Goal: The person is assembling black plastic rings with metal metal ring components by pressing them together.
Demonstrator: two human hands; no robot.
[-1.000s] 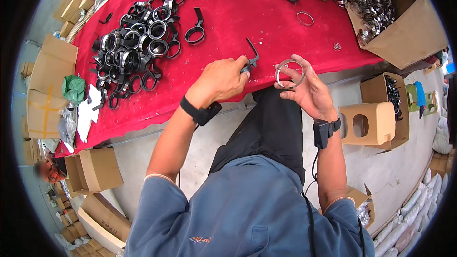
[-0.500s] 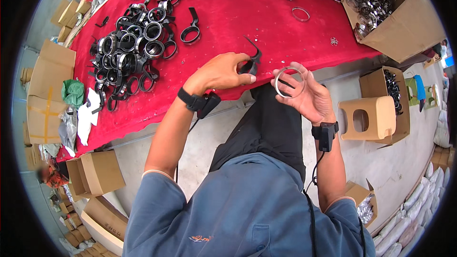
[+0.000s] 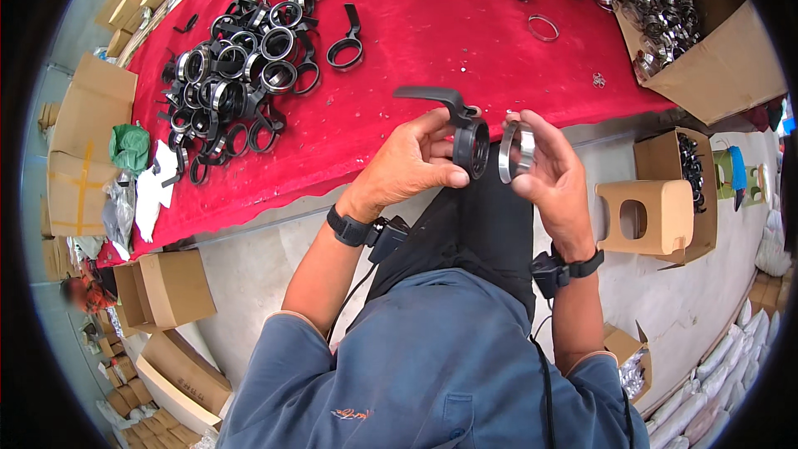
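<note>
Near the table's front edge, my left hand grips a black plastic ring with a handle; its handle points left and its opening faces right. Opposite it, my right hand pinches a silver metal ring between thumb and fingers. A small gap separates the two parts, which face each other side by side above my lap. To the left on the red cloth lies a heap of black handled rings, several with silver rims. One more black handled ring lies apart, just right of the heap.
The red-covered table spans ahead. At the far right, a cardboard box holds many silver rings. A loose metal ring lies near it. Lower right, a cardboard stool stands before a box of black parts. More cartons sit lower left.
My left hand has lifted the black handled ring off the table edge and turned it sideways. My right hand has turned the silver ring to face it, and both have come closer together.
</note>
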